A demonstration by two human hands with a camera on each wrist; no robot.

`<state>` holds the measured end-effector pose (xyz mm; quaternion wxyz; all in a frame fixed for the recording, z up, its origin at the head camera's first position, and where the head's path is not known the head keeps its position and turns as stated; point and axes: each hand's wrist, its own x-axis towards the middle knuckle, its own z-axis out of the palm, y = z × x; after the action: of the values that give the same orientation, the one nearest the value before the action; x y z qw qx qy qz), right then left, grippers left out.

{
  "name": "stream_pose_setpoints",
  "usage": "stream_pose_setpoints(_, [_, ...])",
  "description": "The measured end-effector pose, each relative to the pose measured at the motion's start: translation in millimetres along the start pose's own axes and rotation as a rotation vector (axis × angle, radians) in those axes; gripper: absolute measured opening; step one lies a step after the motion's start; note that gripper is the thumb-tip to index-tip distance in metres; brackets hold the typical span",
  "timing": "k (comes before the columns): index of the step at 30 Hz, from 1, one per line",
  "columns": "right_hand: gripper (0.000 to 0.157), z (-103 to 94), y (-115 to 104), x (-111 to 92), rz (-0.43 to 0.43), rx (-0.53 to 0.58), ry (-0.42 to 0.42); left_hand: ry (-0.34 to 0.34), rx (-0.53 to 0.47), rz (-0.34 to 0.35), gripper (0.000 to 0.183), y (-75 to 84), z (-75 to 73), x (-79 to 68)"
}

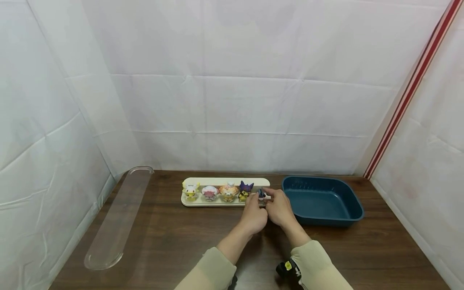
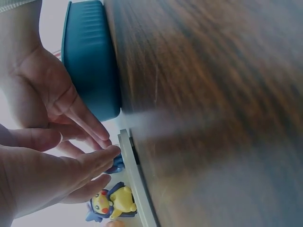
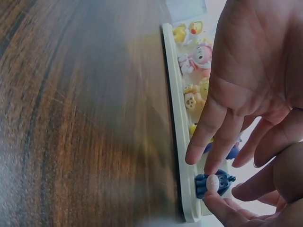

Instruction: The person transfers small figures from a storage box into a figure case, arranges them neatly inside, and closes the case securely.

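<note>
A small dark blue figurine [image 3: 215, 184] with a pale face stands at the right end of a long cream tray [image 1: 214, 204]. My right hand [image 1: 279, 207] has fingertips on either side of it, pinching it from the right. From the left, my left hand [image 1: 252, 215] reaches in with fairly straight, spread fingers, their tips at the figurine. Beside it in the tray stands a yellow figurine with a purple hood [image 1: 245, 191]. Further left are an orange-and-cream figurine [image 1: 228, 192], a pink-and-white one [image 1: 210, 193] and a yellow-and-white one [image 1: 190, 191]. Fingers partly cover the dark blue figurine.
A deep teal bin [image 1: 322, 220] stands on the brown wooden table [image 1: 174, 241], just right of the tray. A long clear plastic cover [image 1: 119, 217] lies at the table's left side. White sheeting [image 1: 235, 104] encloses the back and sides.
</note>
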<state>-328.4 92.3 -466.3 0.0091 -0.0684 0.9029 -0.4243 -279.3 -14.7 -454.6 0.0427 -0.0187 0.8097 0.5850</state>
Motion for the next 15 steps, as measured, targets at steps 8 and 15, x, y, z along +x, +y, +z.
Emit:
stream_pose_setpoints(8, [0.043,-3.4,-6,-1,-0.013,-0.016,0.015,-0.026,-0.013,-0.003,0.07,5.0,-4.7,-0.3])
stream_pose_setpoints(15, [0.042,-9.8,-12,-4,-0.047,-0.012,0.02,-0.011,0.047,0.057,0.067,11.3,-11.3,-3.5])
